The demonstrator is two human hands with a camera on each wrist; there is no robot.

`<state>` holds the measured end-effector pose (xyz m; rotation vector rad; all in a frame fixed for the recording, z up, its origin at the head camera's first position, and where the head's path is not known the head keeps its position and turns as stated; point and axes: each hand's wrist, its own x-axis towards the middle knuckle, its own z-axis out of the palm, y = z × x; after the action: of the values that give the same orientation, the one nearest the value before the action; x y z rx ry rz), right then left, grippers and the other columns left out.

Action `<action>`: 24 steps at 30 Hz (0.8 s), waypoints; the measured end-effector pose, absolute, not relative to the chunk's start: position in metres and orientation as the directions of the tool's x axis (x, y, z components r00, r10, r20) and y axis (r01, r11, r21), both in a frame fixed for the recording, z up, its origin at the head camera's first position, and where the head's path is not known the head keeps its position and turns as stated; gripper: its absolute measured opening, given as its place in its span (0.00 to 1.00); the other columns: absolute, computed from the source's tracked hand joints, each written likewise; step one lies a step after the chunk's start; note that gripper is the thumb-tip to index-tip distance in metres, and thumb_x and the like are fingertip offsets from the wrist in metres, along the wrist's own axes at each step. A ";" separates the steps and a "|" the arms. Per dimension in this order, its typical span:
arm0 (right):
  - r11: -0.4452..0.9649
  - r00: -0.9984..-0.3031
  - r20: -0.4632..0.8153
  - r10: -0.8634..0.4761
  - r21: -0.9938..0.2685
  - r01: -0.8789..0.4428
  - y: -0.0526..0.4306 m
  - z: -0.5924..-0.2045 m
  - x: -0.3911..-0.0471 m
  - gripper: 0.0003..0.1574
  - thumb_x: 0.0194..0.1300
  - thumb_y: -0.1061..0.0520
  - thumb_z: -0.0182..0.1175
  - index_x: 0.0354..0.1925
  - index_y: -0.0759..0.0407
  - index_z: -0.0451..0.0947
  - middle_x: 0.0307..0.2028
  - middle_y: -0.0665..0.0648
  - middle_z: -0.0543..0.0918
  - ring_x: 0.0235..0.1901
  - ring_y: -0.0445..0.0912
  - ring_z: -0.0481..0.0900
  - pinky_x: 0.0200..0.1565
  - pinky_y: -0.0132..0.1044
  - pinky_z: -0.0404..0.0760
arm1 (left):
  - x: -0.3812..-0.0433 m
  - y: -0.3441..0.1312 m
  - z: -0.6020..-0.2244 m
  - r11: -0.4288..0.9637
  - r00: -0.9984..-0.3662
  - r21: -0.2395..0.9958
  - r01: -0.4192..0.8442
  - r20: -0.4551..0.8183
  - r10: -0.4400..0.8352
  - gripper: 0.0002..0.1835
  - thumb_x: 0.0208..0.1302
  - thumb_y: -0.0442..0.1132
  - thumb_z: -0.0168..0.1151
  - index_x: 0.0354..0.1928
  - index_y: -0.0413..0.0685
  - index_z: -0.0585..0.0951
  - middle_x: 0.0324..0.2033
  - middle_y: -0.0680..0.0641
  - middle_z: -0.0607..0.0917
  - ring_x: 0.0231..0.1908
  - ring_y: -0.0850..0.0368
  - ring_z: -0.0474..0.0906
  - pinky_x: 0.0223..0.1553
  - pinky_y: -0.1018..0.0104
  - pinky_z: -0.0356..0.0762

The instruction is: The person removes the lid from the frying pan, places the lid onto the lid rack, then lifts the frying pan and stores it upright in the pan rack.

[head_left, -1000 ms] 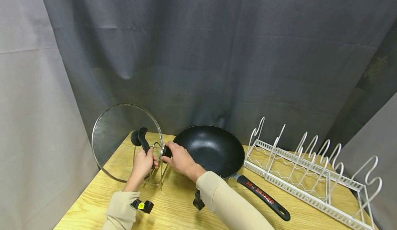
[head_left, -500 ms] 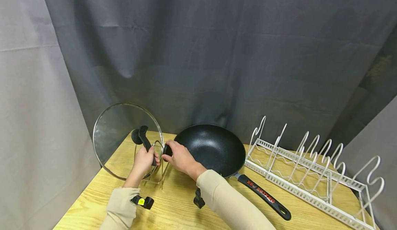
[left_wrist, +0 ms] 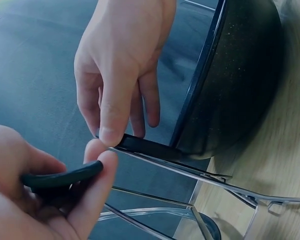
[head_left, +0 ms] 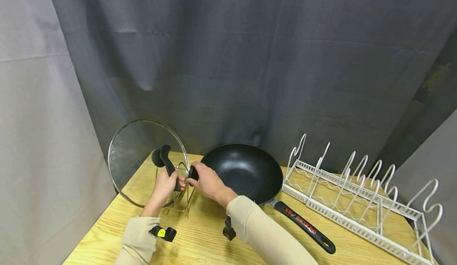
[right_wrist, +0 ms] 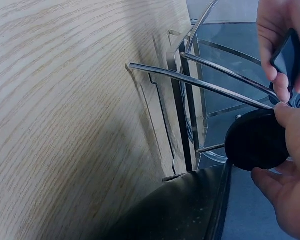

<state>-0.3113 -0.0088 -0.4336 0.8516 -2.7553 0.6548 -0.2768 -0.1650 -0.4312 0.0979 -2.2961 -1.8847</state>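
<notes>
A large clear glass lid (head_left: pixel 133 166) with a metal rim stands upright on the left. My left hand (head_left: pixel 165 185) holds its black handle (head_left: pixel 167 161) near the lower end, fingers wrapped round it. Just to the right, my right hand (head_left: pixel 211 182) pinches a flat round black knob (right_wrist: pixel 255 142) between thumb and fingers. That knob sits right at the bars of a metal wire rack (right_wrist: pixel 220 89), beside the rim of a black wok (head_left: pixel 242 173). What the knob is fixed to is mostly hidden behind the hands and rack.
The wok's black handle (head_left: pixel 303 226) points toward the front right. A white rack (head_left: pixel 342 217) with several upright wire loops stands on the right of the wooden table (head_left: pixel 200 241). A dark grey curtain (head_left: pixel 235 66) hangs close behind, with lighter grey cloth at both sides.
</notes>
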 end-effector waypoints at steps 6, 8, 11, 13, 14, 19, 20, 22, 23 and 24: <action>0.719 -0.816 0.309 -0.488 -0.388 -0.577 -0.008 -0.434 -0.311 0.34 0.64 0.45 0.60 0.64 0.57 0.66 0.61 0.54 0.72 0.56 0.49 0.74 0.55 0.42 0.74 | -0.276 -0.168 -0.430 0.206 -0.988 0.978 0.021 0.052 -0.149 0.12 0.73 0.37 0.42 0.44 0.33 0.70 0.28 0.35 0.81 0.27 0.44 0.83 0.28 0.61 0.82; 0.713 -0.817 0.312 -0.484 -0.400 -0.575 -0.007 -0.434 -0.312 0.35 0.64 0.45 0.61 0.64 0.57 0.66 0.61 0.55 0.71 0.57 0.49 0.73 0.55 0.42 0.73 | -0.277 -0.169 -0.430 0.216 -0.988 0.976 0.008 0.040 -0.147 0.13 0.73 0.38 0.42 0.46 0.33 0.70 0.29 0.34 0.81 0.28 0.43 0.83 0.28 0.62 0.82; 0.710 -0.820 0.310 -0.480 -0.412 -0.571 -0.007 -0.433 -0.313 0.36 0.64 0.46 0.61 0.65 0.58 0.65 0.62 0.55 0.70 0.58 0.49 0.72 0.57 0.43 0.72 | -0.279 -0.171 -0.428 0.227 -0.989 0.974 0.004 0.037 -0.142 0.12 0.73 0.38 0.43 0.46 0.34 0.70 0.30 0.34 0.80 0.27 0.45 0.83 0.28 0.63 0.82; 0.707 -0.822 0.311 -0.478 -0.419 -0.570 -0.007 -0.432 -0.312 0.36 0.64 0.46 0.61 0.65 0.57 0.65 0.62 0.55 0.70 0.59 0.49 0.71 0.57 0.43 0.72 | -0.279 -0.171 -0.426 0.235 -0.989 0.972 0.009 0.043 -0.138 0.12 0.73 0.38 0.44 0.45 0.34 0.70 0.28 0.36 0.80 0.27 0.46 0.83 0.29 0.63 0.82; 0.706 -0.821 0.314 -0.477 -0.419 -0.571 -0.007 -0.432 -0.312 0.35 0.64 0.46 0.61 0.65 0.57 0.65 0.62 0.55 0.70 0.58 0.49 0.72 0.57 0.43 0.72 | -0.279 -0.171 -0.426 0.242 -0.989 0.970 0.012 0.047 -0.137 0.11 0.72 0.37 0.44 0.45 0.34 0.70 0.28 0.37 0.80 0.26 0.48 0.83 0.29 0.63 0.82; 0.703 -0.814 0.316 -0.487 -0.411 -0.581 -0.006 -0.433 -0.312 0.35 0.64 0.45 0.61 0.64 0.56 0.65 0.62 0.55 0.71 0.58 0.49 0.72 0.56 0.43 0.72 | -0.277 -0.173 -0.424 0.286 -0.988 0.958 0.026 0.069 -0.140 0.12 0.71 0.35 0.45 0.47 0.32 0.70 0.28 0.37 0.81 0.24 0.51 0.83 0.30 0.63 0.82; 0.704 -0.813 0.314 -0.490 -0.407 -0.582 -0.006 -0.434 -0.312 0.35 0.64 0.45 0.60 0.65 0.56 0.65 0.62 0.55 0.70 0.58 0.49 0.72 0.56 0.42 0.72 | -0.277 -0.173 -0.424 0.314 -0.986 0.949 0.029 0.080 -0.148 0.12 0.70 0.35 0.46 0.47 0.31 0.71 0.29 0.37 0.81 0.24 0.51 0.83 0.30 0.63 0.81; 0.707 -0.813 0.308 -0.494 -0.402 -0.582 -0.006 -0.434 -0.312 0.36 0.65 0.44 0.59 0.65 0.56 0.64 0.63 0.55 0.69 0.59 0.49 0.71 0.57 0.42 0.72 | -0.276 -0.175 -0.423 0.384 -0.982 0.923 0.029 0.099 -0.163 0.13 0.70 0.37 0.48 0.47 0.32 0.71 0.30 0.37 0.82 0.27 0.48 0.83 0.31 0.62 0.81; 0.709 -0.814 0.305 -0.495 -0.400 -0.581 -0.006 -0.435 -0.312 0.36 0.65 0.43 0.59 0.65 0.56 0.64 0.63 0.55 0.69 0.59 0.49 0.71 0.57 0.43 0.72 | -0.275 -0.176 -0.423 0.438 -0.977 0.898 0.033 0.121 -0.174 0.14 0.69 0.37 0.49 0.47 0.31 0.71 0.30 0.37 0.82 0.29 0.47 0.82 0.32 0.61 0.80; 0.712 -0.815 0.301 -0.496 -0.397 -0.580 -0.006 -0.435 -0.312 0.36 0.65 0.43 0.59 0.66 0.56 0.64 0.64 0.55 0.68 0.60 0.49 0.70 0.58 0.43 0.71 | -0.274 -0.177 -0.421 0.487 -0.973 0.873 0.033 0.139 -0.182 0.14 0.69 0.38 0.50 0.47 0.31 0.72 0.30 0.37 0.82 0.30 0.46 0.82 0.32 0.60 0.79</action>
<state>-0.3124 -0.0059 -0.4349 0.8695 -2.7443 0.7243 -0.2741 -0.1770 -0.4215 0.1282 -2.5193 -1.4862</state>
